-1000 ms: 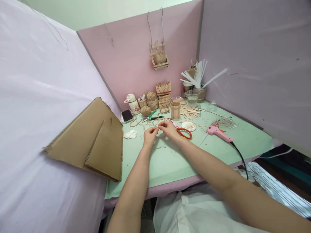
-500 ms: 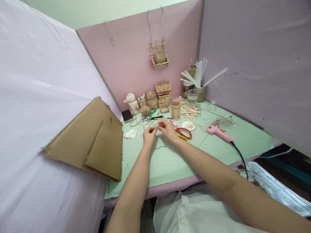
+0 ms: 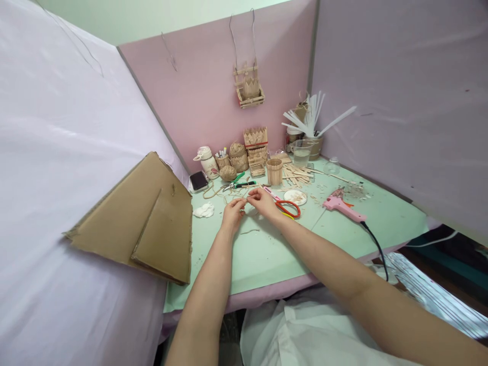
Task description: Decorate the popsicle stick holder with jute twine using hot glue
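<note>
My left hand (image 3: 234,212) and my right hand (image 3: 263,202) meet over the middle of the green table (image 3: 263,264), fingertips pinched close together. Whatever lies between the fingertips is too small to make out. Just beyond them are thin twine pieces and green-and-black pliers (image 3: 246,184). Beside my right hand lie scissors with a red handle (image 3: 288,208) and a yellow one, partly under the wrist. A short piece of twine (image 3: 250,232) rests on the table below my hands. Behind them stands a round stick cup (image 3: 274,172).
Cardboard sheets (image 3: 133,218) lean at the left. A pink glue gun (image 3: 343,207) with a black cord lies at the right, near a white lid (image 3: 295,197). Flat sticks (image 3: 297,175), a twine ball (image 3: 227,173), a bottle (image 3: 207,161) and a phone (image 3: 199,181) sit farther back.
My left hand has turned a little, its back now more upward, and shifted slightly left. My right hand has hardly moved. The whole view has shifted slightly.
</note>
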A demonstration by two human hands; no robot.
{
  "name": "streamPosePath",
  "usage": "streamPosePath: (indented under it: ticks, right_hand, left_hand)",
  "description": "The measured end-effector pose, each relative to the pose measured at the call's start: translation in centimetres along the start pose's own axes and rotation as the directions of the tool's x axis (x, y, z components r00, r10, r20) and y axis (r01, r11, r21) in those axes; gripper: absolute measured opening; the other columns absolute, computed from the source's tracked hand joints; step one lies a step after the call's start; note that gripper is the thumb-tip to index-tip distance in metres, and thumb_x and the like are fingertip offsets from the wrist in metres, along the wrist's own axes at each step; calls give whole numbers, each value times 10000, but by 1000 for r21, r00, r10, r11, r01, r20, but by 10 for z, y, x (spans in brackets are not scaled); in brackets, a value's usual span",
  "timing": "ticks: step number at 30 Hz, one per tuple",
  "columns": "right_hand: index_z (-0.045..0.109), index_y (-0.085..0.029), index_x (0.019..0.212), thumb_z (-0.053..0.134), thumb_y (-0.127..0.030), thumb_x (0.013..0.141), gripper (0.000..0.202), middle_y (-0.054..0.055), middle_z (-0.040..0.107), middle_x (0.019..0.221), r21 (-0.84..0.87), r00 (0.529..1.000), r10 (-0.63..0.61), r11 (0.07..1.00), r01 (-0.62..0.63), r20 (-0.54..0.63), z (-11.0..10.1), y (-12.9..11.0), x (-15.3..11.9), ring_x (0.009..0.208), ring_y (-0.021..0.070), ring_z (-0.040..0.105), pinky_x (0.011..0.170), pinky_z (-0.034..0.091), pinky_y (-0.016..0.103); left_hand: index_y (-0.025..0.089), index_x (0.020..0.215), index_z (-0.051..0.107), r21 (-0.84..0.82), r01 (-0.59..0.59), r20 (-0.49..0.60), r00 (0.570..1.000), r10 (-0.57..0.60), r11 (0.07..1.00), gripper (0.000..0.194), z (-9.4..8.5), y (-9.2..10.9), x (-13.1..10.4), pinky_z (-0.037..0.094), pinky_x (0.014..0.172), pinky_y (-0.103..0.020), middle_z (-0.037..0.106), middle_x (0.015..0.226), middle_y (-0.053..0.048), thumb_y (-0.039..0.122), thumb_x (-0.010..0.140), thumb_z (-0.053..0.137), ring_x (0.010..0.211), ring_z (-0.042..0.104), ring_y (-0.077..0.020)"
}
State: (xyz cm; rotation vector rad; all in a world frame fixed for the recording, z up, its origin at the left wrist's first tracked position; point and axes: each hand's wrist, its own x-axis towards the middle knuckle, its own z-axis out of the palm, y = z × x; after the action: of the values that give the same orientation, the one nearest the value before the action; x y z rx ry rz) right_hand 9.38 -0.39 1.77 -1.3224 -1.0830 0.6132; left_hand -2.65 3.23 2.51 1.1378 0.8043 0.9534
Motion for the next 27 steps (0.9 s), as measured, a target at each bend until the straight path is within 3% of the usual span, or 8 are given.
streamPosePath:
  ticks: [4,7,13,18,27]
  right_hand:
    - [562,-198,756,563,-169,732,38,20,592,844,-213,975,-221,954,209,-30,-2,-4,-6,730,143,560,722,457,296]
    - [589,-200,718,550,-160,752,65,37,584,841,-289,955,-297,914,286,7,-2,-6,-9,775,159,545,726,446,297]
    - [653,-203,768,546,-141,749,124,41,609,827,-299,950,-313,906,298,-1,0,-6,-10,799,173,553,733,438,299]
    - [672,-189,748,561,-167,768,115,47,624,804,-297,950,-312,907,298,0,0,-8,-12,765,170,562,724,435,302]
    - [671,-200,710,574,-173,748,109,28,632,749,-300,962,-273,919,257,-12,-1,-7,-10,720,158,564,714,444,301]
  left_hand:
    - [157,735,661,2,-31,-46,998,31,1000,312,-1,-1,0,324,522,-195,599,760,-22,356,526,780,638,466,-81]
    - [160,756,657,41,-68,-66,995,71,997,312,-3,-5,2,339,537,-209,610,765,-19,377,559,764,644,489,-90]
    - [153,741,643,127,-181,-113,974,196,975,280,-4,-10,6,359,562,-230,603,701,-8,363,586,744,612,476,-95]
    - [151,733,656,196,-232,-87,964,253,953,208,-4,-10,5,417,664,-259,634,721,-19,330,636,698,685,535,-125]
    - [151,711,705,301,-221,-115,957,265,928,167,-3,-6,2,444,739,-284,681,760,-44,304,662,658,754,586,-157]
